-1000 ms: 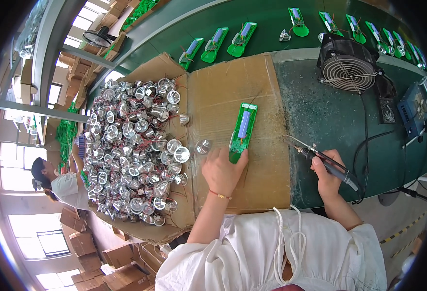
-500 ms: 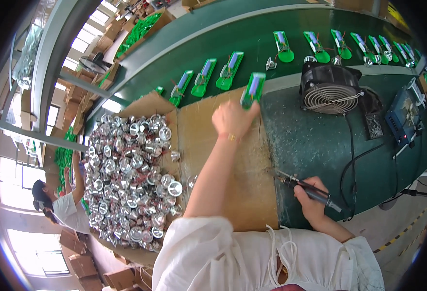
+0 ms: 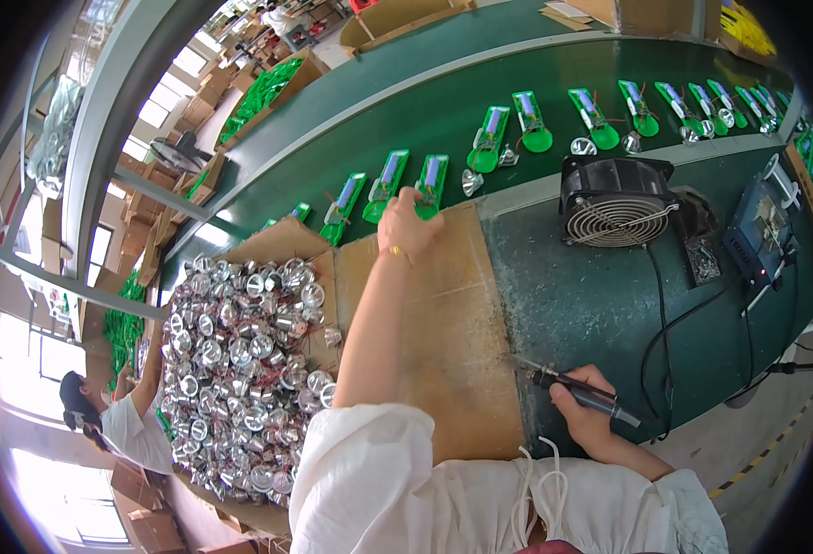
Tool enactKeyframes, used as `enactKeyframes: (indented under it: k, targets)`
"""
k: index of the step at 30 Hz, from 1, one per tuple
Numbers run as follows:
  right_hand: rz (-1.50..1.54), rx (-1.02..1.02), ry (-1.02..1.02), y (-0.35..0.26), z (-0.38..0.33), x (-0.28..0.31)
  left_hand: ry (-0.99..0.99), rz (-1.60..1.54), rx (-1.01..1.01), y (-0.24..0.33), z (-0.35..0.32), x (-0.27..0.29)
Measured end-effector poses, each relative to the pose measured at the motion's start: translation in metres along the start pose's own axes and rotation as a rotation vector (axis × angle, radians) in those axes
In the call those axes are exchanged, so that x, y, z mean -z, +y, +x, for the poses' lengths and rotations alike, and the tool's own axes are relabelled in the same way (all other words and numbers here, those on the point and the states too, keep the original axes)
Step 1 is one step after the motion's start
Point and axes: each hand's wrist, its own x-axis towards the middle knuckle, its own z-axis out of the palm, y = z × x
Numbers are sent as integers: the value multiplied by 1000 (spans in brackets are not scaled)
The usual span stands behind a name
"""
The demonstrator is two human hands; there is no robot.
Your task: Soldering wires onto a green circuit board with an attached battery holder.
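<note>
My left hand (image 3: pixel 408 226) reaches to the belt's near edge. Its fingers close on the lower part of a green plastic housing (image 3: pixel 433 174) that carries a light-purple cylindrical cell. The hand covers some of that housing. Just left lies another green housing (image 3: pixel 388 180); to the right, a third (image 3: pixel 489 138) has a silver reflector cup (image 3: pixel 471 183) beside its round end. My right hand (image 3: pixel 587 411) is wrapped round the dark handle of a soldering iron (image 3: pixel 591 395), its tip pointing left over the edge of the brown board (image 3: pixel 443 342).
A large heap of silver reflector cups (image 3: pixel 240 369) with red wires fills the left. Several more housings line the green belt (image 3: pixel 333 138). A black fan (image 3: pixel 617 201), a blue soldering station (image 3: pixel 756 235) and a cable stand right. Another person (image 3: pixel 129 420) works far left.
My left hand has let go of one housing, now on the belt with its reflector cup, and moved left to another. The view has shifted slightly; my right hand still holds the soldering iron.
</note>
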Motion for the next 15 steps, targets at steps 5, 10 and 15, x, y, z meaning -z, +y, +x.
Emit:
enactKeyframes:
  k: [5, 10, 15]
  targets:
    - [-47, 75, 42, -2, 2, 1, 72, -76, -55, 32, -166, 19]
    - [-30, 148, 69, -3, 1, -5, 228, -108, 141, 8, -239, 33]
    - [-46, 181, 78, 3, 1, -6, 394, 193, 476, -79, -212, 87]
